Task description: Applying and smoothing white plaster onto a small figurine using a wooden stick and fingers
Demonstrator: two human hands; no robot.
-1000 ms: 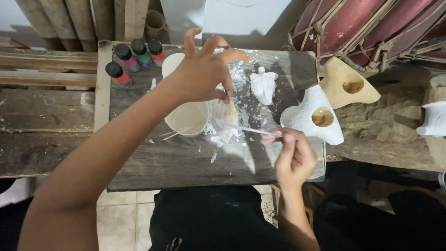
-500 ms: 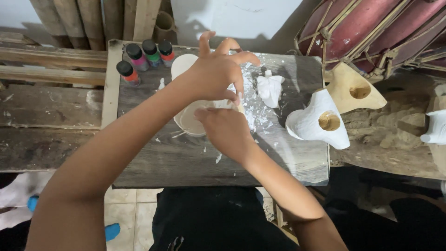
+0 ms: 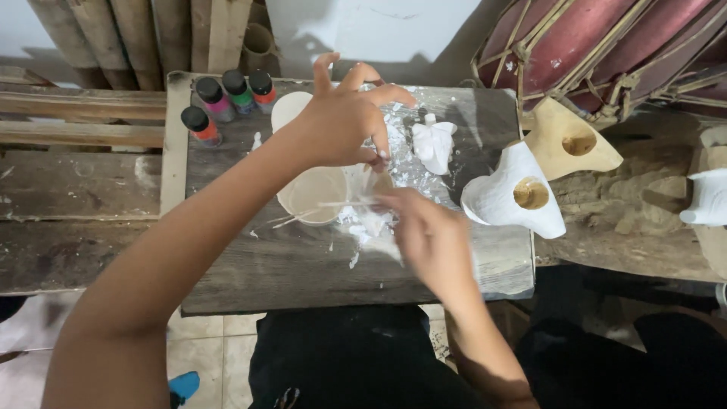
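My left hand (image 3: 344, 113) hovers over the middle of a grey wooden board (image 3: 303, 265). Its outer fingers are spread, while thumb and forefinger pinch a small tan wooden piece (image 3: 382, 180). Just below it, my right hand (image 3: 432, 235) is blurred. It grips a thin pale stick (image 3: 341, 203) that points left, its tip over a white bowl (image 3: 314, 195) of whitish paint. White paint smears (image 3: 379, 227) cover the board around the hands.
Several small paint bottles (image 3: 203, 125) with coloured labels stand at the board's back left, beside a white lid (image 3: 288, 110). A white-painted figure (image 3: 433, 144), a white carved piece (image 3: 515, 197) and a bare wooden one (image 3: 568, 144) lie to the right. Red drums (image 3: 606, 45) and bamboo poles (image 3: 151, 30) stand behind.
My right hand came in from the board's right side to just under the left hand, and the stick now reaches over the bowl. The left hand stayed above the bowl.
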